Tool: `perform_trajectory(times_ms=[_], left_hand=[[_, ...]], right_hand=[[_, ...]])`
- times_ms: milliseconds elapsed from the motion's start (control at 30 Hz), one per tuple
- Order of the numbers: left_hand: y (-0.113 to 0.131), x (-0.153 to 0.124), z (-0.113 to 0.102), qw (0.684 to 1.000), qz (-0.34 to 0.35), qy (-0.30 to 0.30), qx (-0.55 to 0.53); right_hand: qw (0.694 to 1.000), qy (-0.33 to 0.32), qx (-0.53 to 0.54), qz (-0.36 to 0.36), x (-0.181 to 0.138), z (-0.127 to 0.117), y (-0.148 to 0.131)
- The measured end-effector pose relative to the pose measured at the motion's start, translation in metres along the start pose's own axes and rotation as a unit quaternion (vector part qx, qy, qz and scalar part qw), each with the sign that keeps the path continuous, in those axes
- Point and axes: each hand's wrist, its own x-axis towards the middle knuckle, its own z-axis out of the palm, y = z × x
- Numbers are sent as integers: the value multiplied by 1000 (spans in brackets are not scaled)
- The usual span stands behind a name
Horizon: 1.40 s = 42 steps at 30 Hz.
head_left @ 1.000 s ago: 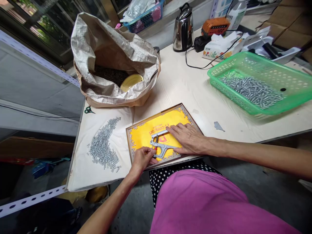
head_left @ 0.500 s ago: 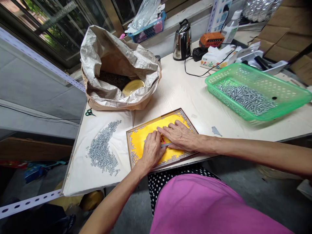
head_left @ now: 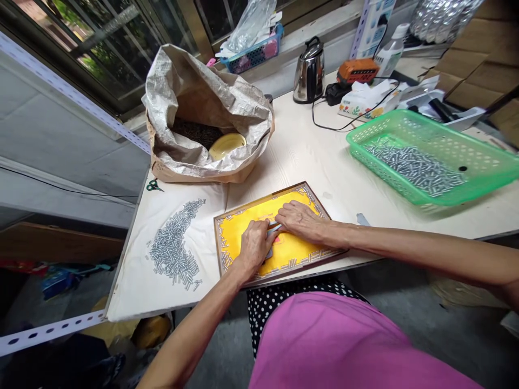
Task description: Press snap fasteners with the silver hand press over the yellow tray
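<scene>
In front of me lies a shallow tray (head_left: pixel 239 208) with a brown rim and a yellow bottom. Small silvery metal pins (head_left: pixel 290 265) line its inner edges. Over the tray's middle, my left hand (head_left: pixel 254 243) is closed, with thumb and fingers on a thin grey-blue strip (head_left: pixel 274 229). My right hand (head_left: pixel 299 220) grips the strip's other end, fingers curled and palm down. Both hands partly hide the strip, so its full shape cannot be made out. Red print shows on the yellow bottom beneath them.
Left of the tray is a loose pile of metal pins (head_left: pixel 173 246), with green-handled scissors (head_left: pixel 154 185) behind it. A big woven sack (head_left: pixel 211 172) holding a yellow bowl (head_left: pixel 227 146) stands at the back. A green basket (head_left: pixel 425 127) of pins is at right; a kettle (head_left: pixel 308 73) stands behind.
Both hands have shifted slightly on the strip, which now slants up between them. The right fingers have curled inward from a flatter pose. The whole view has moved a little.
</scene>
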Motion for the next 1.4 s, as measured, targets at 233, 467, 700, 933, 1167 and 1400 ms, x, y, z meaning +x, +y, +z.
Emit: perform_trajectory(times_ms=[233, 467, 700, 933, 1167, 1400], left_hand=[[8, -17, 11, 991, 115, 65, -12], [14, -48, -29, 979, 203, -7, -2], [11, -43, -41, 975, 207, 77, -26], [-116, 0, -69, 959, -206, 188, 54], [-191, 46, -54, 938, -317, 103, 91], [-207, 58, -47, 948, -303, 73, 71]], right_hand=[[999, 9, 35, 5, 0, 7, 25], [996, 61, -11, -66, 6, 14, 42], [991, 113, 35, -64, -6, 7, 60], [989, 75, 105, -69, -23, 17, 87], [987, 67, 121, -77, -16, 27, 84], [991, 45, 96, -81, -19, 27, 84]])
